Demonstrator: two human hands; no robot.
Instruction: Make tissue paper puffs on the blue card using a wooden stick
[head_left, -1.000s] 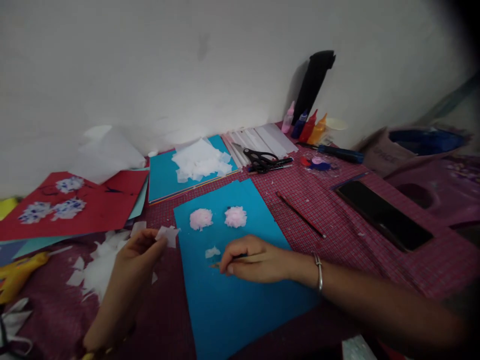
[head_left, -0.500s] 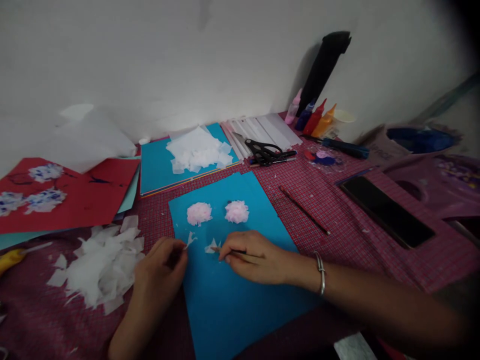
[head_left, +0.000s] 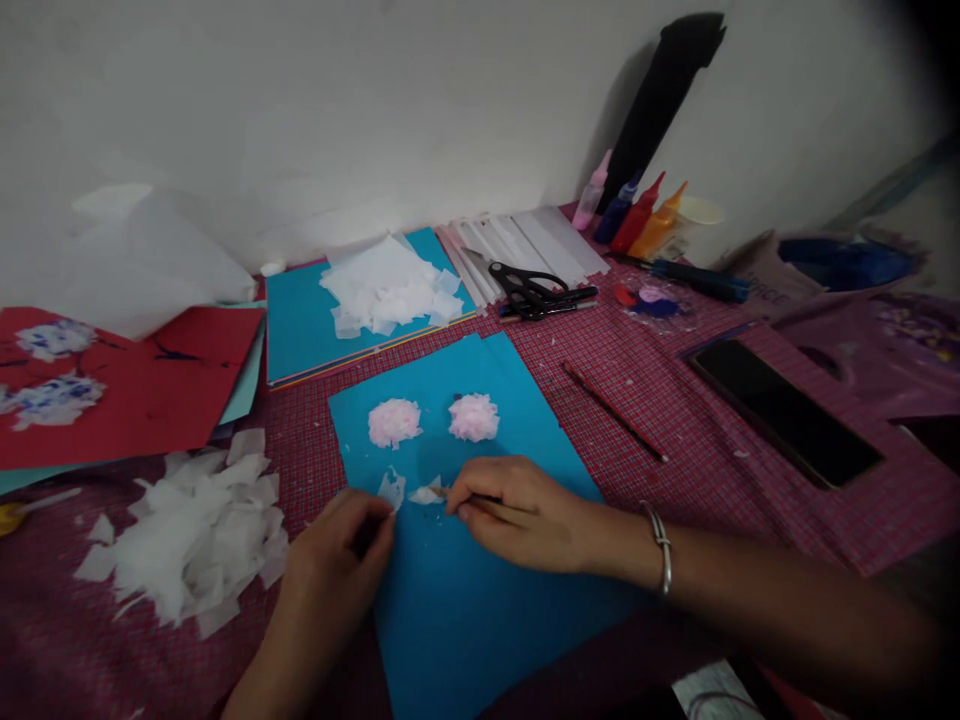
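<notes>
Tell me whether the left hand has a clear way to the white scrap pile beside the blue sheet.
Probably yes: the left hand, pinching a small scrap, lies just right of the pile, only bare checked cloth between; the right hand holds a stick elsewhere.

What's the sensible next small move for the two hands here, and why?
Probably the left hand sets its tissue piece against the small scrap pinned by the stick in the right hand. Two full pink tufts sit on the blue paper, while this third spot has only one scrap.
</notes>
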